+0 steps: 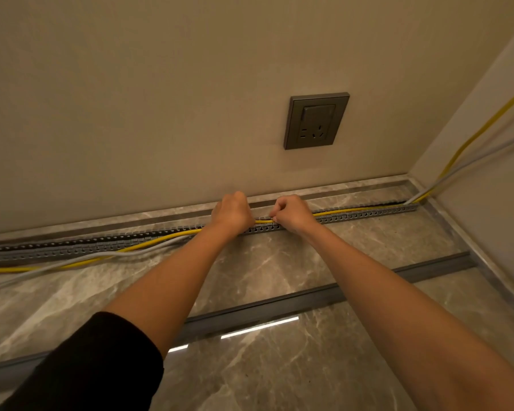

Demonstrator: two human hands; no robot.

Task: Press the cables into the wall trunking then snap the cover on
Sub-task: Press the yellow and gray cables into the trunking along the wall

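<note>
As the right hand (291,213) pinches the yellow cable (263,221), the left hand's (232,213) curled hold hidden, it seems light, springy: grip close above the trunking (368,214).

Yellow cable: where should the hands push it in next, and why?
Probably slide the left hand a little further left and press the thin yellow cable down there. Right of the right hand it already lies inside the grey slotted plastic trunking, but left of the hands it and the pale grey cable stray out onto the floor.
</note>
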